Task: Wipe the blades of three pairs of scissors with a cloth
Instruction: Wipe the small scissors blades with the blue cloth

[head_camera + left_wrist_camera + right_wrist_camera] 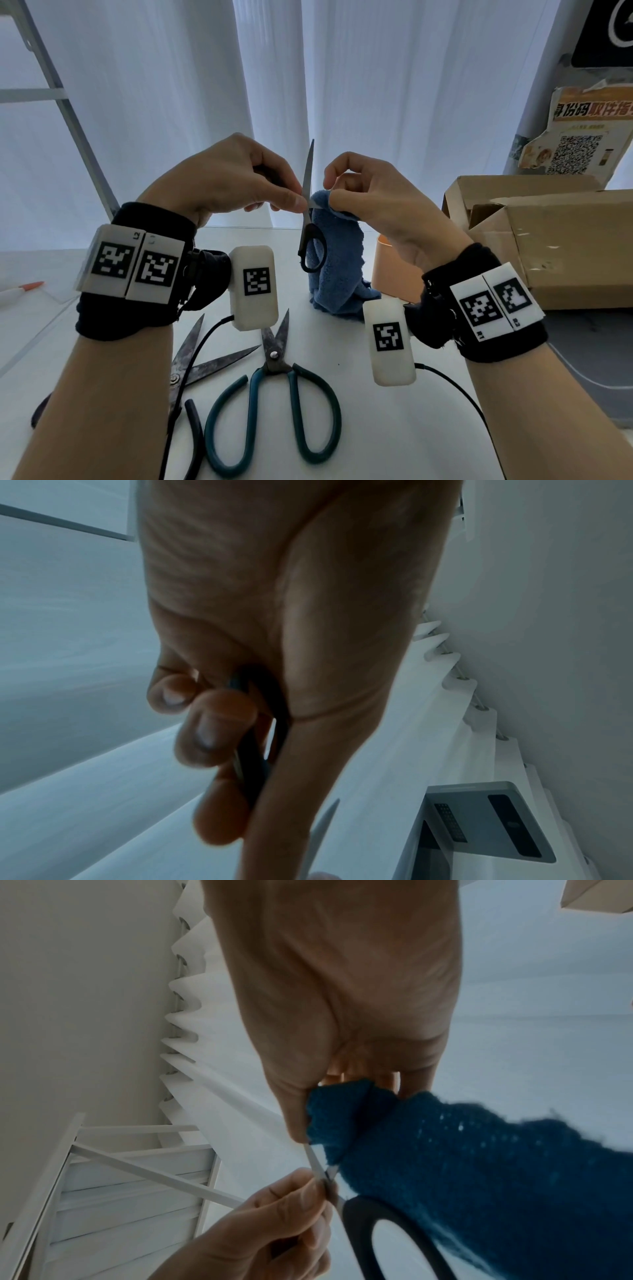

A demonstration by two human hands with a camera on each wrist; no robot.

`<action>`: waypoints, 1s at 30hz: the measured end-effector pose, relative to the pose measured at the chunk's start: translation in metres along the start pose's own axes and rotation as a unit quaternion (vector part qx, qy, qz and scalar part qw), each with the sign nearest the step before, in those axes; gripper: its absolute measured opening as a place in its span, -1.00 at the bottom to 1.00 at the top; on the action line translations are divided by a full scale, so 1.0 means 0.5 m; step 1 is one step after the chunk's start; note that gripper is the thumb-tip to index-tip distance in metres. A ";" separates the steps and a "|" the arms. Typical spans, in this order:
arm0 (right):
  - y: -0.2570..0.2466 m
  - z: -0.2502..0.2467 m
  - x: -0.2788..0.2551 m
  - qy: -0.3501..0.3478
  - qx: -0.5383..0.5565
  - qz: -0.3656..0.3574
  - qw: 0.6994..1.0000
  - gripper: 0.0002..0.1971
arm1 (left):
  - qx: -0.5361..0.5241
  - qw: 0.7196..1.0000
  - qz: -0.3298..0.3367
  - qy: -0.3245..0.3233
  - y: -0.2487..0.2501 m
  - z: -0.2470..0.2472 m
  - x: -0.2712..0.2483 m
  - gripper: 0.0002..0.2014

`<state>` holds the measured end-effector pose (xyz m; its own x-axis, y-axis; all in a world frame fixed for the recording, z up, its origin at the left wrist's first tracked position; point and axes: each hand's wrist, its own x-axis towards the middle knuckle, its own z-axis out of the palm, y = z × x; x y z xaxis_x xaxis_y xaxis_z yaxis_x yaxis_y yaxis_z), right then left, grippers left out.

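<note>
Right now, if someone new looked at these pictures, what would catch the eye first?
Mid-air at centre, the left hand holds black-handled scissors, one blade pointing up, while the right hand pinches a blue cloth against a blade. Below, on the white table, lie teal-handled scissors and dark worn scissors, both open.

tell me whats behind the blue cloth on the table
Behind the blue cloth an orange container stands on the table; only its left part shows. The right hand and wrist cover the rest, and its inside cannot be seen.
</note>
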<state>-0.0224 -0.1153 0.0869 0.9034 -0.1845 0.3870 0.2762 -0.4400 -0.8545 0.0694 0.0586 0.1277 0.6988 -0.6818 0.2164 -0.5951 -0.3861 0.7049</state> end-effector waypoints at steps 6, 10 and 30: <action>-0.002 -0.001 -0.002 0.011 0.001 0.001 1.000 -0.93 | -0.006 1.000 -0.002 0.001 -0.003 -0.006 -0.003 -0.89; 0.003 -0.001 0.000 0.006 -0.002 0.005 1.000 -0.91 | -0.004 1.000 -0.004 0.004 -0.003 -0.005 -0.002 -0.90; 0.012 -0.015 0.005 0.028 0.010 0.005 1.000 -0.87 | -0.006 1.000 -0.016 0.021 -0.011 -0.012 -0.001 -0.91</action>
<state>-0.0210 -0.1250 0.0855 0.8860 -0.2385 0.3976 0.2748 -0.4204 -0.8647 0.0747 0.0646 0.1276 0.7330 -0.6429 0.2222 -0.5678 -0.3985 0.7203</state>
